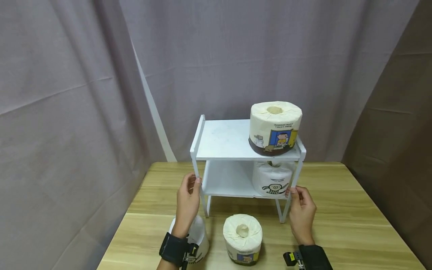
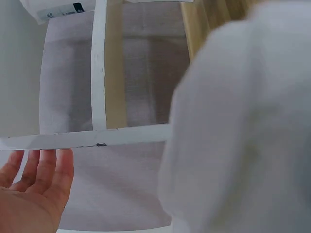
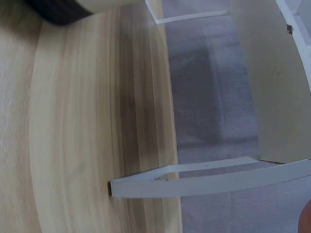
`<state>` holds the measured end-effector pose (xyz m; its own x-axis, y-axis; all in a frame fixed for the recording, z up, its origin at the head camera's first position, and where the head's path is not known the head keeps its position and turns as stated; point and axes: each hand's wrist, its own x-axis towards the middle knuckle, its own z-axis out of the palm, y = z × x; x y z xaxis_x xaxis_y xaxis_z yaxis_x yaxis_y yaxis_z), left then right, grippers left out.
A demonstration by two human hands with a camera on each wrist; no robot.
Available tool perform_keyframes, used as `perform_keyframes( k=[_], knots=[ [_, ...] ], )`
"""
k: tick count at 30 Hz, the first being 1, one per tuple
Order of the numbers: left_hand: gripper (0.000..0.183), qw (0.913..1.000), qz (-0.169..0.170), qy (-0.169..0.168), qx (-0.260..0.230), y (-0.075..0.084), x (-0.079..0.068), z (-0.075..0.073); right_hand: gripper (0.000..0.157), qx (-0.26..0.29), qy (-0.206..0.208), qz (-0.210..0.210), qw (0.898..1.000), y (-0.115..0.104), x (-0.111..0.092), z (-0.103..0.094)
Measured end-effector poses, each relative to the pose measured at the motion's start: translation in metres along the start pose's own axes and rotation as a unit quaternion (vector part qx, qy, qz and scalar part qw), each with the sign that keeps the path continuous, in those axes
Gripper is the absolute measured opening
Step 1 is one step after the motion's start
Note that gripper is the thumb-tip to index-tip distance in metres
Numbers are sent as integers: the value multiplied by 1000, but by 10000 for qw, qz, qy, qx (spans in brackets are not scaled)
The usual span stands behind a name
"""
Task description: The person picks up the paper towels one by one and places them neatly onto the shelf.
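A white two-tier shelf rack (image 1: pixel 222 140) stands on the wooden table. My left hand (image 1: pixel 188 198) holds its left front leg, the fingertips meeting the white bar in the left wrist view. On the opposite side, my right hand (image 1: pixel 302 212) pinches the right front leg between thumb and fingers. A wrapped toilet paper roll (image 1: pixel 275 129) with a cartoon print sits at the right of the top tier. Below it, a white-wrapped toilet roll (image 1: pixel 271 180) sits on the lower tier. In the right wrist view only a fingertip (image 3: pixel 305 221) shows.
In front of the rack stands another cartoon-print roll (image 1: pixel 242 240). A white roll (image 1: pixel 199 240) is partly hidden behind my left wrist and looms blurred in the left wrist view. Grey curtains (image 1: pixel 236 56) hang behind the table (image 1: pixel 341 225).
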<state>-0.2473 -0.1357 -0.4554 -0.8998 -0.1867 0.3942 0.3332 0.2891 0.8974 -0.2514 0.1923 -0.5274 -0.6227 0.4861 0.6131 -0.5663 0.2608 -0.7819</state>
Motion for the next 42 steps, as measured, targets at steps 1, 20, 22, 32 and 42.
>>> perform_keyframes(
  k=[1,20,22,32,42],
  knots=[
    [34,10000,-48,-31,-24,1,-3,-1,10,-46,1,-8,10000,1,1,0],
    [65,9877,578,-889,1146,1,-57,0,7,-348,-37,-224,9991,0,2,-5],
    [64,9848,681,-1040,1215,0,-62,2,7,-338,-10,-230,9992,2,1,-6],
    [56,9542,1285,-1926,1893,-10,-87,13,8,-266,16,-126,9996,-2,1,-6],
    [44,9116,2832,-1576,2529,-32,-108,37,8,-459,19,-114,9989,-5,-1,-1]
  ],
)
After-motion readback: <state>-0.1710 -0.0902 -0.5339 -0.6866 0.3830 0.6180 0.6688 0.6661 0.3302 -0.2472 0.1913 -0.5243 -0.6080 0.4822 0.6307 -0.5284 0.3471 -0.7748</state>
